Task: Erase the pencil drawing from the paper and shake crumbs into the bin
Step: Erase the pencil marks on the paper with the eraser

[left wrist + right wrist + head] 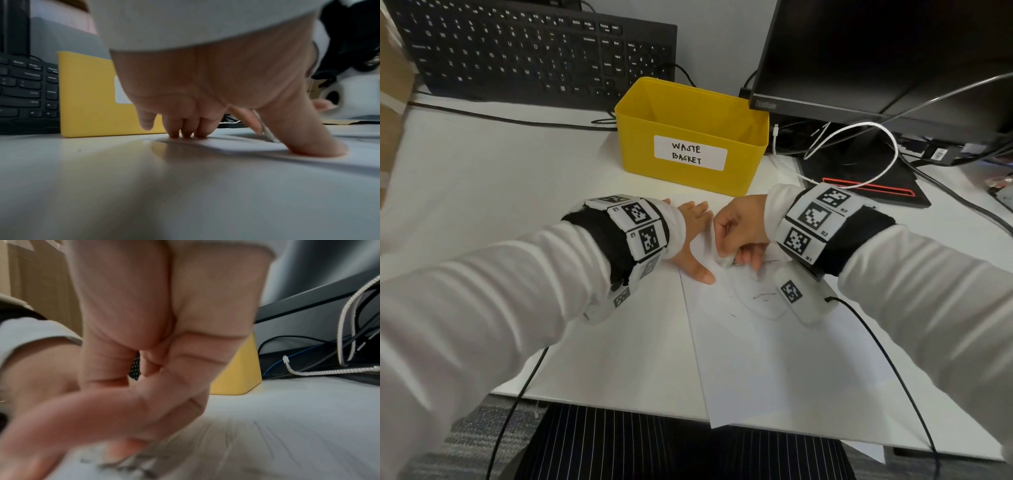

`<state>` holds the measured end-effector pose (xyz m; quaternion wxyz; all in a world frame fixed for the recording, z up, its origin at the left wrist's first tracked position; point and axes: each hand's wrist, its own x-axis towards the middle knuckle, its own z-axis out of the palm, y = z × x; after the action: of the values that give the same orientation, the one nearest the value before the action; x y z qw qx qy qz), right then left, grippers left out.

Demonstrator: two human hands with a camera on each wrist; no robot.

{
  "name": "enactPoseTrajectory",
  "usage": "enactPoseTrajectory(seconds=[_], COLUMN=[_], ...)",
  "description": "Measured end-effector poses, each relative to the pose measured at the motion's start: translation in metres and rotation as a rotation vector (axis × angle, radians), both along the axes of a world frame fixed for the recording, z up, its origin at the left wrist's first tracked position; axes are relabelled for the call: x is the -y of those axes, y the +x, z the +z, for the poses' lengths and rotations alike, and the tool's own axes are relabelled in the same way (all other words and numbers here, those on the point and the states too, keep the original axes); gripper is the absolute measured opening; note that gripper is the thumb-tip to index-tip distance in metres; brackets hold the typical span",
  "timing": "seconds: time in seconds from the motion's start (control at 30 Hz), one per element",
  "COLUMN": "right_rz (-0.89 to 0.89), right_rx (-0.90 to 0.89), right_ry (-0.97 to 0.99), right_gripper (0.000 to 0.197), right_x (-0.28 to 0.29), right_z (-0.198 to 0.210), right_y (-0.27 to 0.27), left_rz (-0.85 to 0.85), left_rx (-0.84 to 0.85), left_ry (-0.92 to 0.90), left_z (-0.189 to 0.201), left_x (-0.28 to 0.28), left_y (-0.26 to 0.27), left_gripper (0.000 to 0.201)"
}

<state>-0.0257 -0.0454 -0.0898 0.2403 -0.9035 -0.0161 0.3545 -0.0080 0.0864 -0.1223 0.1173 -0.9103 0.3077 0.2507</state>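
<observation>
Lying flat on the tabletop (482,192) before the yellow bin (693,137), the thin, floppy paper (756,359) is pinned by the left hand (690,240), fingers spread, while the right hand (743,229) pinches a white eraser (724,262); it should lift best by opposite edges.

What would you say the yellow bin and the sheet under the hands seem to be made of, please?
The bin looks like moulded plastic: smooth, matt yellow walls with rounded corners, plus a white stick-on label. The sheet looks like thin white paper, lying flat and carrying faint pencil lines.
</observation>
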Motion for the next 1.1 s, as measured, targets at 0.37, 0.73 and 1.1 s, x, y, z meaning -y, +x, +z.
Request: enactPoseTrajectory(seconds=[0.37,0.73,1.1], right_rz=[0.007,0.046,-0.448], right_rx=[-0.05,-0.05,0.244], right_ry=[0.022,0.047,0.348], right_gripper=[0.016,0.018,0.02], right_x=[0.005,0.009,0.03], right_z=[-0.003,-0.003,-0.011], right_y=[-0.01,-0.033,-0.034], left_rz=[-0.001,-0.008,-0.069], left_rx=[0.015,0.024,0.014], left_ry=[0.02,0.053,-0.05], left_z=[0.001,0.005,0.012], left_x=[0.001,0.002,0.003], left_y=[-0.002,-0.002,-0.003], left_gripper=[0.114,0.114,0.101])
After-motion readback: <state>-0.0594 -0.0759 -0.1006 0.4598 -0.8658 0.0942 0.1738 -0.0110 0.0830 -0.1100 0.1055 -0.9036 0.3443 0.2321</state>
